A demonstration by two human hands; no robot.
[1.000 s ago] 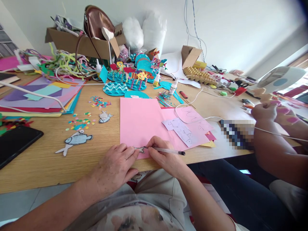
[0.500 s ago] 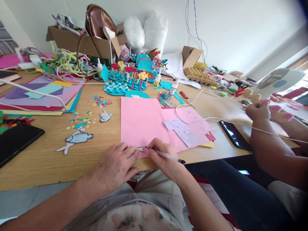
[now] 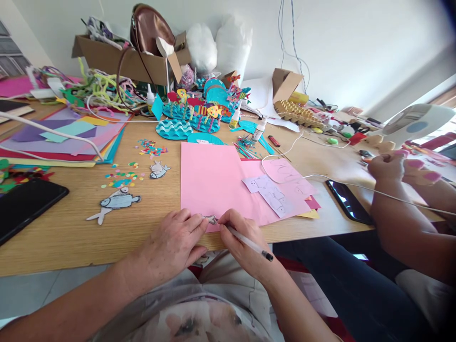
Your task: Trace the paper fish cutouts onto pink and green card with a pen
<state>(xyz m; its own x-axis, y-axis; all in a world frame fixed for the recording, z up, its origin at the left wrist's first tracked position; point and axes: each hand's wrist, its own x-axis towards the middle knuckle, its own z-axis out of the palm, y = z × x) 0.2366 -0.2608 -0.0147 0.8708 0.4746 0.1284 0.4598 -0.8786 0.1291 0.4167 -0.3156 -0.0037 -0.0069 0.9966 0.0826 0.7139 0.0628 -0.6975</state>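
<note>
My left hand [image 3: 174,242] lies on the near edge of the wooden table [image 3: 64,237], its fingertips pressing down a small paper fish cut-out [image 3: 211,219] on the pink sheet [image 3: 210,178]. My right hand [image 3: 242,240] is closed round a pen [image 3: 249,243], whose tip meets the small fish. A white paper with fish outlines [image 3: 272,192] rests on the pink sheets to the right.
Two larger paper fish [image 3: 114,203] [image 3: 158,169] and confetti lie to the left. A black tablet [image 3: 24,204] sits at the far left, a phone [image 3: 348,202] at right. Another person's hands [image 3: 402,166] work at right. Blue paper sea crafts [image 3: 194,118], glue bottles and boxes crowd the back.
The pen's rear end has swung down toward me while its tip stays on the small fish. The view has shifted slightly. My left hand has barely moved.
</note>
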